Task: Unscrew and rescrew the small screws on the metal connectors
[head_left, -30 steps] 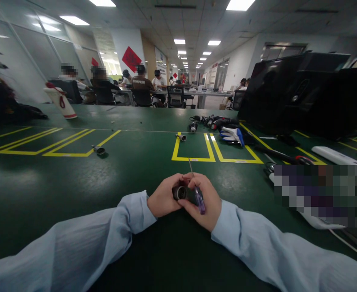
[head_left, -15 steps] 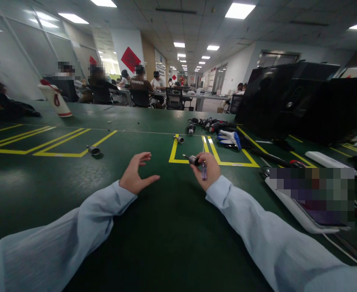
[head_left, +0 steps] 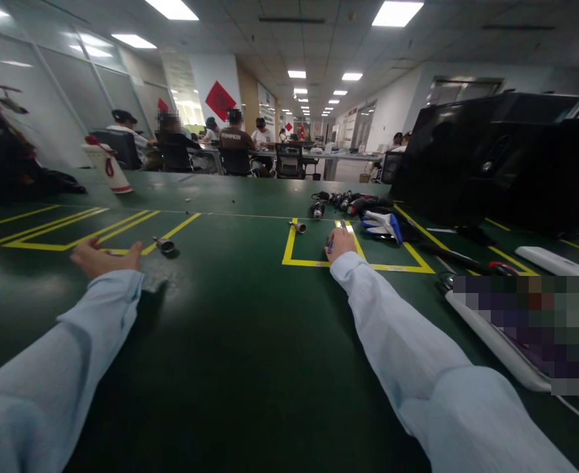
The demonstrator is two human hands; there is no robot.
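The purple screwdriver (head_left: 329, 247) is clasped in the right hand (head_left: 341, 244), held out inside the yellow-taped box (head_left: 288, 244) near a metal socket (head_left: 298, 227), while the left hand (head_left: 102, 258) is laid open-fingered beside another socket (head_left: 163, 245); a set-down step is judged, for which a gentle, steady release is called.

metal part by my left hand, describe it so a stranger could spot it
On the green table, follow the long yellow outlines on the left. The small metal cylinder lies at their right end, just past the left hand. The similar piece sits inside the square yellow box instead.
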